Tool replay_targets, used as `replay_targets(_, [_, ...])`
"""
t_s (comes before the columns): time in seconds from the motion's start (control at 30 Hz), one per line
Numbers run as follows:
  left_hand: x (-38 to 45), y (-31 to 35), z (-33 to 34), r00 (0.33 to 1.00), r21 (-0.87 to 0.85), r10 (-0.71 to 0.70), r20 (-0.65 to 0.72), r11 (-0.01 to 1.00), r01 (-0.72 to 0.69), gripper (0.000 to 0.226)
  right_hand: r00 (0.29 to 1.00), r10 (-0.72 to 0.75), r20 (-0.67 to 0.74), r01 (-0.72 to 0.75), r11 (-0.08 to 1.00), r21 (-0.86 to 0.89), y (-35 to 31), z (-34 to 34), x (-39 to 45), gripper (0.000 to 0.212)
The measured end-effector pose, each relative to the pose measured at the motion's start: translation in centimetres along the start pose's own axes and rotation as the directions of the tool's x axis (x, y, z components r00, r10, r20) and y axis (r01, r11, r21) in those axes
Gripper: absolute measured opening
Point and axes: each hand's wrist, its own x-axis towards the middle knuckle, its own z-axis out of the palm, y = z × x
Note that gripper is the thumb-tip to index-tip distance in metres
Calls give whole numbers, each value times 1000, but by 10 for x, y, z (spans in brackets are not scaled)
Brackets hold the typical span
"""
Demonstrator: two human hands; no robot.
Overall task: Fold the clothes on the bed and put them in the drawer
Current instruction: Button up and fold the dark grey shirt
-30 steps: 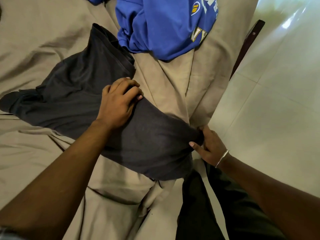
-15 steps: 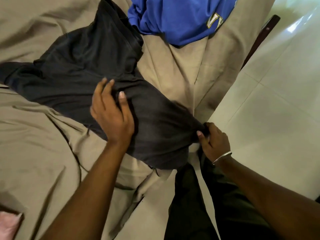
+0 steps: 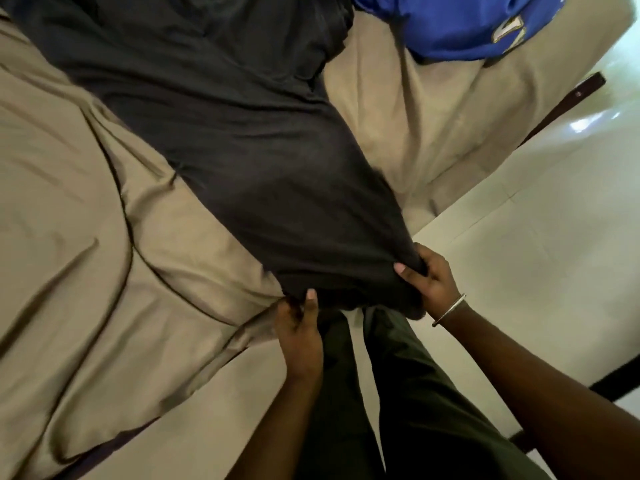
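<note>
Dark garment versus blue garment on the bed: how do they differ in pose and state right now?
The dark garment is stretched out long across the bed sheet; the blue garment lies bunched at the far edge. The dark one is gripped at its near end by the left hand and right hand; the blue one is untouched. The dark one looks plain; the blue one shows printed lettering. Both rest on the sheet, neither folded.
</note>
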Motion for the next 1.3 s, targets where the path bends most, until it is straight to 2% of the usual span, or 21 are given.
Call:
replay_targets(0.13, [-5,-11,-10,999,-44,38,-18,998,-39,13,997,-9,80,6,999,46,-1,-16,-3,54])
replay_targets(0.23, [-13,-20,-17,998,-27,58,20,998,-57,30,980,24,198,-38,997,65,-6,-23,-3,39])
replay_targets(0.33, [-16,-25,-18,990,-3,-40,136,999,41,47,936,98,338,-137,986,93,-12,-21,-6,31])
replay_targets(0.4, [-16,-34,-18,991,141,-81,102,988,66,38,911,155,383,-222,965,137,-13,-22,-7,33])
replay_targets(0.47, [-19,-41,-18,994,255,-111,1,961,107,10,876,221,429,-313,936,158,-15,-24,-7,41])
replay_targets(0.5, [-23,-41,-16,992,245,-123,-12,962,122,3,861,252,442,-344,929,140,-16,-26,-6,45])
replay_targets(0.6, [-34,-36,-12,990,-24,-139,14,990,139,22,839,343,422,-361,932,-39,-12,-32,-2,73])
replay_targets(0.7, [-30,-39,-19,975,-77,-136,175,985,151,32,837,405,368,-381,914,-141,-7,-39,0,80])
replay_targets(0.77, [-22,-46,-23,943,55,-151,295,988,142,46,821,423,384,-385,906,-176,-6,-42,2,78])
replay_targets(0.8, [-19,-49,-23,938,134,-153,311,984,116,46,806,431,406,-379,902,-206,-6,-44,2,73])
replay_targets(0.87, [-15,-54,-21,947,291,-172,271,953,90,28,796,451,404,-362,889,-279,-4,-47,0,62])
replay_targets(0.93, [-12,-67,-22,947,453,-215,239,887,87,15,856,442,268,-332,868,-371,3,-51,-3,55])
replay_targets(1.0, [-8,-87,-33,947,621,-252,202,780,75,10,902,414,122,-296,799,-523,9,-55,-3,49])
replay_targets(1.07, [-4,-99,-49,954,702,-281,105,701,129,14,934,351,70,-204,683,-701,8,-51,-2,48])
replay_targets(1.13, [-4,-94,-56,973,706,-227,48,696,128,16,991,133,-7,-93,657,-748,-4,-42,-2,50])
replay_targets(1.17, [-5,-85,-55,989,694,-135,65,718,53,15,997,-30,-66,-28,678,-734,-16,-35,-2,48])
replay_targets(1.2, [-6,-72,-52,994,675,17,106,733,-85,15,972,-208,-111,66,694,-717,-30,-27,0,44])
replay_targets(1.23, [-7,-55,-47,968,648,196,154,720,-249,17,918,-376,-123,186,683,-706,-46,-17,4,39])
replay_targets(1.3, [-2,-16,-35,820,591,538,197,602,-537,24,787,-617,-33,436,593,-677,-81,7,19,29])
